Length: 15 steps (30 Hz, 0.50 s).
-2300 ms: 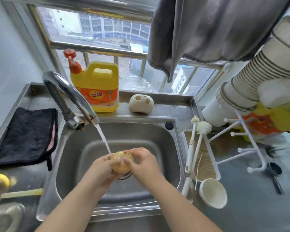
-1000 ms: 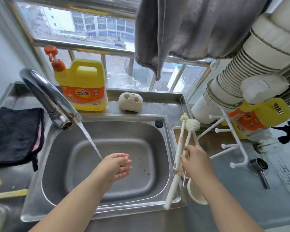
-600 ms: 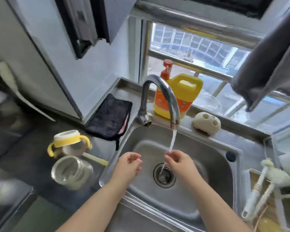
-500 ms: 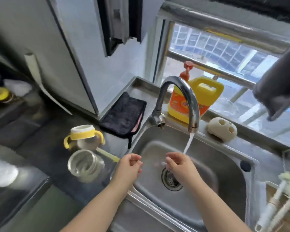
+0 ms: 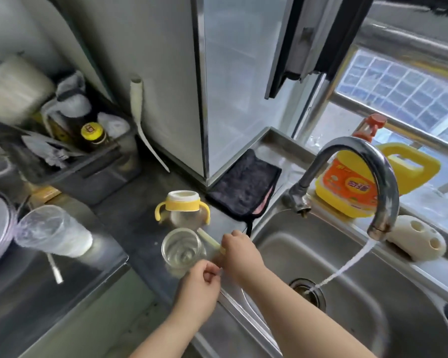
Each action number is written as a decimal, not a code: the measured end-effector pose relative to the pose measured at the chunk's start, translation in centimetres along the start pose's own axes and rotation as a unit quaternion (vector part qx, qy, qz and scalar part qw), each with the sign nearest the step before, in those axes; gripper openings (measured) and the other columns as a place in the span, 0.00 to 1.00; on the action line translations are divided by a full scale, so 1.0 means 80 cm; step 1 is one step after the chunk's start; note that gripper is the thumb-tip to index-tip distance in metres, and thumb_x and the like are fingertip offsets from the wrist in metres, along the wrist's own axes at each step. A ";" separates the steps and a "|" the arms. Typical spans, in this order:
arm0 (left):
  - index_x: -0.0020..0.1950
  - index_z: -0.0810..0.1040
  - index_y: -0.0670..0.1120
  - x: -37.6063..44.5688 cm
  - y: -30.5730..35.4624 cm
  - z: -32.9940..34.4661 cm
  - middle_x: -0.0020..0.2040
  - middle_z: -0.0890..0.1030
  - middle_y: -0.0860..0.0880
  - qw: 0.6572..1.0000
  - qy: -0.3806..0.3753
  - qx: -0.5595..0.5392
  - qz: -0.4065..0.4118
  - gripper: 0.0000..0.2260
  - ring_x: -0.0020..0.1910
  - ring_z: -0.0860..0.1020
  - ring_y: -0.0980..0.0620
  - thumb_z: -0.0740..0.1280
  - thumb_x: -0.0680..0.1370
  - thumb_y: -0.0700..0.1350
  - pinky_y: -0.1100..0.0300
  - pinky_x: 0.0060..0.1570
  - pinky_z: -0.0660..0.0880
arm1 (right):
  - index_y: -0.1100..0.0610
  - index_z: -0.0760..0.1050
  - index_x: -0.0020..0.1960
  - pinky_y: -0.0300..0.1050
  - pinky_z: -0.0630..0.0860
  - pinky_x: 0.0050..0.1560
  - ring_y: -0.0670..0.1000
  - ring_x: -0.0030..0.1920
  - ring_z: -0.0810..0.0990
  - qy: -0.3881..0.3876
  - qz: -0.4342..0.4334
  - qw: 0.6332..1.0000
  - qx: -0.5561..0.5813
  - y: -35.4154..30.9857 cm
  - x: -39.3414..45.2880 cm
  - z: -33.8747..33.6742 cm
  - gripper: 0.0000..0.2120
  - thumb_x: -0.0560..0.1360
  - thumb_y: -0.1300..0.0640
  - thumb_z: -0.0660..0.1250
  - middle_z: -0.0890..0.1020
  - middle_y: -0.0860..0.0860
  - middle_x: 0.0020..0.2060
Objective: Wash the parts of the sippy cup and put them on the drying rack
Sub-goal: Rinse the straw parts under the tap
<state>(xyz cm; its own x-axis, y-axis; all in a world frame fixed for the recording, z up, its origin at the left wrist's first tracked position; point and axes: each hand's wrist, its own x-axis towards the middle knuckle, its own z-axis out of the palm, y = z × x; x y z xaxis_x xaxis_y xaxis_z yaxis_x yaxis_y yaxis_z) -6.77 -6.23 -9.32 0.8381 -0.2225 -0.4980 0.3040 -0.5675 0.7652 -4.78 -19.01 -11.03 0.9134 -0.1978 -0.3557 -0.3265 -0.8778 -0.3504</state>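
On the dark worktop left of the sink we recorded: one clear cup body, lying on its side, mouth toward us; one yellow-handled collar piece, upright just behind it; one pale yellow straw between them. Our right hand curled over the straw's near end; whether it gripped we could not tell. Our left hand hovered beside the cup body, fingers loosely curled, holding nothing. The tap ran into the sink.

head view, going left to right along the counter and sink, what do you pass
plastic cup lying on its side → yellow-handled sippy cup top → black cloth → faucet → cream holder with two holes
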 end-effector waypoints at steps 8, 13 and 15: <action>0.38 0.74 0.53 -0.006 0.035 0.005 0.38 0.78 0.55 0.989 -0.011 0.068 0.129 0.14 0.38 0.76 0.60 0.65 0.74 0.34 0.73 0.39 0.70 | 0.58 0.71 0.50 0.45 0.65 0.41 0.57 0.50 0.76 0.097 0.056 0.991 0.078 0.043 -0.036 -0.027 0.09 0.80 0.52 0.58 0.78 0.54 0.48; 0.49 0.80 0.46 0.013 0.090 0.060 0.51 0.74 0.55 0.939 -0.043 0.154 0.306 0.11 0.52 0.72 0.56 0.66 0.74 0.32 0.77 0.52 0.59 | 0.55 0.79 0.45 0.28 0.67 0.36 0.43 0.36 0.76 0.211 0.160 0.920 0.288 0.118 -0.101 -0.063 0.03 0.75 0.56 0.69 0.78 0.45 0.34; 0.56 0.80 0.44 0.020 0.107 0.088 0.61 0.74 0.51 0.913 -0.072 0.186 0.357 0.13 0.62 0.68 0.52 0.65 0.75 0.33 0.72 0.61 0.56 | 0.50 0.78 0.41 0.29 0.70 0.38 0.43 0.38 0.77 0.225 0.189 0.896 0.332 0.142 -0.121 -0.075 0.04 0.74 0.56 0.71 0.80 0.46 0.35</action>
<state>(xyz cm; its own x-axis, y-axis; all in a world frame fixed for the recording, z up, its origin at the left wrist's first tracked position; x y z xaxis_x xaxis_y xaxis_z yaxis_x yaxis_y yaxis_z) -5.97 -17.02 -6.43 0.6861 -0.7275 0.0043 -0.4930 -0.4606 0.7381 -15.88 -29.73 -6.35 0.6644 -0.7128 -0.2247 -0.5689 -0.2873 -0.7706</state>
